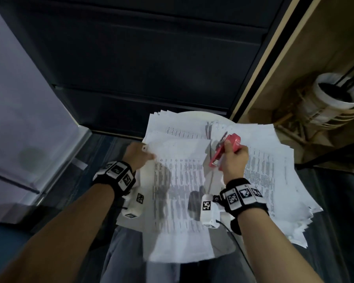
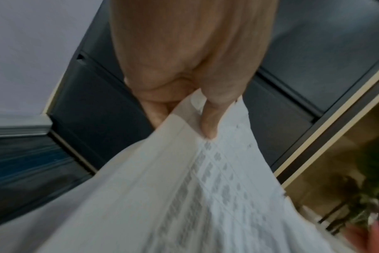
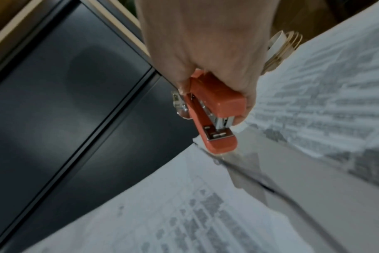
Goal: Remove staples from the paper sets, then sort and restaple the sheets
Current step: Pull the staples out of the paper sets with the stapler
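My left hand (image 1: 140, 154) pinches the top left corner of a printed paper set (image 1: 180, 190) and holds it up off the pile; the left wrist view shows the thumb (image 2: 210, 119) on top of the sheets (image 2: 195, 196) and fingers underneath. My right hand (image 1: 234, 160) grips a small red stapler (image 1: 223, 152) above the set's top right corner. In the right wrist view the red stapler (image 3: 214, 111) points down at the paper (image 3: 173, 214), its jaws slightly apart with no sheet between them.
A spread pile of loose printed sheets (image 1: 270, 160) covers a small round white table (image 1: 192, 115). A dark cabinet (image 1: 141, 58) stands behind it. A white pot on a wicker stand (image 1: 331, 99) sits at the right. My knees are under the table's near edge.
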### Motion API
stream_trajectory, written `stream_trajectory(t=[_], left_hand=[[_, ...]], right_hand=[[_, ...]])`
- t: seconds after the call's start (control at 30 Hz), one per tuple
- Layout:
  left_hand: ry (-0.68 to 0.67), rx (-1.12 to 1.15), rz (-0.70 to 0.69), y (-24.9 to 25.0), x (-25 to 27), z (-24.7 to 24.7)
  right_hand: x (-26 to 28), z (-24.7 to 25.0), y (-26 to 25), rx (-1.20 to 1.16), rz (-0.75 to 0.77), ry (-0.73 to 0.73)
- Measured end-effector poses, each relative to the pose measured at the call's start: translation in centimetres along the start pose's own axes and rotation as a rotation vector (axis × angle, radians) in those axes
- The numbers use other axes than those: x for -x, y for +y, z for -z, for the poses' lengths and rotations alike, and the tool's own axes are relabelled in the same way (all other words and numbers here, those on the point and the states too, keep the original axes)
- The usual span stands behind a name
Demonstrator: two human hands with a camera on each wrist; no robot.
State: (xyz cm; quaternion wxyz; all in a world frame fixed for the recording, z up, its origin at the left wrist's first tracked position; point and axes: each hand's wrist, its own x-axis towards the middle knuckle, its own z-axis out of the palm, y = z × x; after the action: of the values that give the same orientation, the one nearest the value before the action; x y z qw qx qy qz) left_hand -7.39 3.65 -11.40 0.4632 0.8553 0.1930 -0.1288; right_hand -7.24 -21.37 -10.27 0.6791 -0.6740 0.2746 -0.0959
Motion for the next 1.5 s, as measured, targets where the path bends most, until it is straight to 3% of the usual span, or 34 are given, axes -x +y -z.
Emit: stream_trajectory(t=[0.1, 0.23, 0.27, 0.37, 0.5, 0.57, 0.63, 0.77, 1.03, 1.3, 1.5], left_hand=[[0.169, 0.136, -0.171, 2.4, 1.4, 1.6], [0.127, 0.547, -0.519, 6.7, 4.7, 5.4], [0.138, 0.597, -0.543, 7.7, 5.2, 6.2], [0.340, 0.528, -0.589, 10.1, 5.5, 8.6], [0.473, 0.471, -0.681, 12.6, 6.6, 10.3], [0.498, 0.552, -0.679, 13.5, 7.4, 10.4], [0.516, 0.622, -0.659, 14.1, 7.5, 10.1], [0.428, 0.730, -0.564, 15.5, 6.7, 7.8], [0.037, 0.973, -0.112, 16.4, 3.2, -5.3], [0.057, 0.465, 0.023, 13.7, -0.8, -14.8], [-0.024, 0.205, 0.068, 10.0, -1.7, -16.7]], right_hand=[[-0.4, 2.0, -1.4, 0.005, 0.043, 0.061], [-0.3, 4.4, -3.4, -0.036, 0.095, 0.108], [-0.3, 4.8, -3.7, -0.041, 0.092, 0.123], [0.1, 5.7, -4.5, -0.072, 0.078, 0.144], [0.7, 6.4, -5.5, -0.070, 0.072, 0.150], [0.8, 6.9, -6.0, -0.085, 0.077, 0.155], [0.8, 7.6, -6.6, -0.114, 0.098, 0.175], [0.5, 9.6, -8.3, -0.190, 0.185, 0.223], [-1.8, 15.1, -10.5, -0.273, 0.291, 0.333], [-3.1, 17.7, -7.6, -0.171, 0.230, 0.356], [-2.7, 14.0, -3.9, 0.076, 0.094, 0.148]])
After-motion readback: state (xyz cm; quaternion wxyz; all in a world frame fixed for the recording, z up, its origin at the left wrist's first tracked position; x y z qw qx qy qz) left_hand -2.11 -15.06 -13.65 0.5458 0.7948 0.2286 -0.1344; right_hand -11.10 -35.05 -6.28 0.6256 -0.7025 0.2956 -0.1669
